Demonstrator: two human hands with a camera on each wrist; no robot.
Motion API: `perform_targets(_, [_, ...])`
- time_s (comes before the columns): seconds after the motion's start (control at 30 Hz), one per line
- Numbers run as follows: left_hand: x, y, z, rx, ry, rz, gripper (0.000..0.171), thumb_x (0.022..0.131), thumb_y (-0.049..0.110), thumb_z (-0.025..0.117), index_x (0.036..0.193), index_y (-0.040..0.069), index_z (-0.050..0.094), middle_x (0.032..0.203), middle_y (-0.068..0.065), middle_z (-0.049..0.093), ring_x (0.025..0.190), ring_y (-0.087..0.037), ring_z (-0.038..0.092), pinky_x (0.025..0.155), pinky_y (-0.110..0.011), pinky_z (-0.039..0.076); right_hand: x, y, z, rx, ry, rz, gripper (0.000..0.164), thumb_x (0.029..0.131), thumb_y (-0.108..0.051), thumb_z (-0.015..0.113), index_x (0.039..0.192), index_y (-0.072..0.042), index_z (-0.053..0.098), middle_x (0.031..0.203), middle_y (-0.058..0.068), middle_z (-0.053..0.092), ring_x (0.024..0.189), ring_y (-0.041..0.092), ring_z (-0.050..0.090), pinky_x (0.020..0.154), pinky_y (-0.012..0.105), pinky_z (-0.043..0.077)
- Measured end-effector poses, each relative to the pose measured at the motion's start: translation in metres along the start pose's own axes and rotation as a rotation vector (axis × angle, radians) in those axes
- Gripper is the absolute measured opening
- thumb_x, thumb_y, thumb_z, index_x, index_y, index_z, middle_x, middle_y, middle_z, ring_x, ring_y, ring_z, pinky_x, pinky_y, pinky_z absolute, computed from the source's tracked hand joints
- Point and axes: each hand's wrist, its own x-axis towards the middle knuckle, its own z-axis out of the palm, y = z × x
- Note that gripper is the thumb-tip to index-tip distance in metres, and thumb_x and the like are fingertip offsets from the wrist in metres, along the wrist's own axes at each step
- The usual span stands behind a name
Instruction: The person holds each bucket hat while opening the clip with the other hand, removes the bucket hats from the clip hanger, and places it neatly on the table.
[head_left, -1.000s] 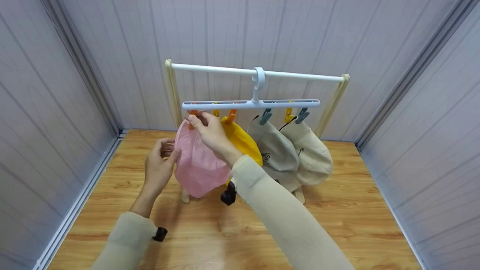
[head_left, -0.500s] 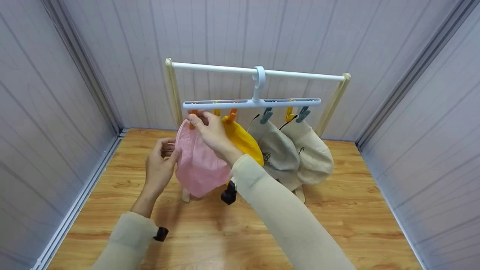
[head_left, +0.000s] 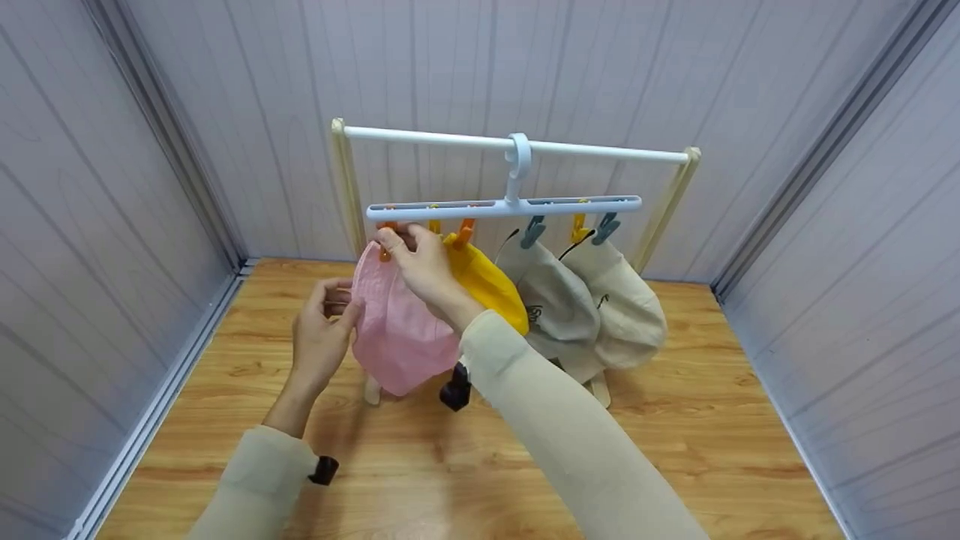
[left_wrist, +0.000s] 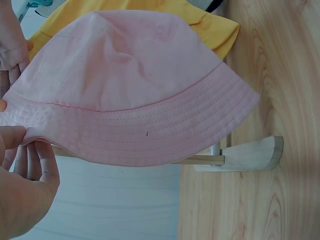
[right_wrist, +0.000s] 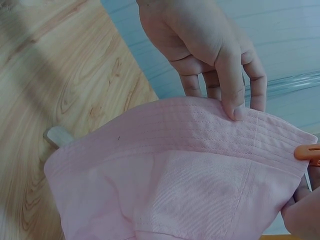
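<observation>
Head view: pink bucket hat (head_left: 405, 330) hung long axis near-vertical, crown (head_left: 424, 341) rightward; left hand (head_left: 319, 330) pinched brim (head_left: 367, 300), right hand (head_left: 424, 262) orange clip (head_left: 385, 256).

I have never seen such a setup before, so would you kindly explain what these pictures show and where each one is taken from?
There is no machine here: a person is working with two bare hands. The widest picture comes from a camera on the head, looking down; the other two come from cameras on the left and right wrists, close to the work.

On the wood-grained surface stands a small rack with a white rod. From it hangs a pale hanger with coloured clips, bearing a pink hat, a yellow hat, a grey hat and a cream hat.

The left hand pinches the pink hat's brim, while the right hand grips the orange clip at its upper edge.
</observation>
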Motion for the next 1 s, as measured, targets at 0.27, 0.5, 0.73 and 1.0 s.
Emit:
perform_targets(0.27, [0.001,0.001,0.003,-0.016,0.010,0.004,0.027,0.093,0.005,0.064,0.118,-0.001,0.058,0.102,-0.019,0.063,0.090,-0.024,0.059,0.072,-0.017,0.051,-0.002,-0.002,0.001,0.017,0.034,-0.009,0.033,0.096,-0.032,0.058,0.123,-0.013,0.062,0.113,-0.001,0.068,0.104,0.008,0.064,0.093,0.022,0.050])
perform_targets(0.5, [0.000,0.001,0.002,-0.016,0.016,0.014,0.027,0.093,0.004,0.064,0.118,-0.002,0.059,0.101,-0.019,0.063,0.089,-0.025,0.059,0.074,-0.021,0.051,-0.001,-0.002,0.006,0.029,0.068,-0.017,0.031,0.097,-0.028,0.058,0.121,-0.009,0.063,0.111,-0.001,0.069,0.102,0.008,0.065,0.090,0.021,0.051])
perform_targets(0.73, [0.000,0.002,0.001,-0.010,0.007,0.009,0.027,0.093,0.004,0.064,0.118,0.000,0.059,0.101,-0.019,0.063,0.089,-0.025,0.059,0.074,-0.022,0.051,0.000,-0.002,0.007,0.030,0.093,-0.022,0.027,0.098,-0.027,0.058,0.116,-0.009,0.065,0.106,-0.001,0.071,0.099,0.009,0.066,0.088,0.022,0.052])
perform_targets(1.0, [0.000,0.003,-0.002,-0.017,-0.007,0.008,0.027,0.093,0.004,0.064,0.119,-0.001,0.058,0.100,-0.019,0.062,0.089,-0.025,0.059,0.072,-0.018,0.051,0.000,-0.004,0.011,0.063,0.117,-0.021,0.027,0.097,-0.022,0.059,0.117,-0.004,0.064,0.101,0.001,0.072,0.096,0.011,0.068,0.086,0.023,0.053])
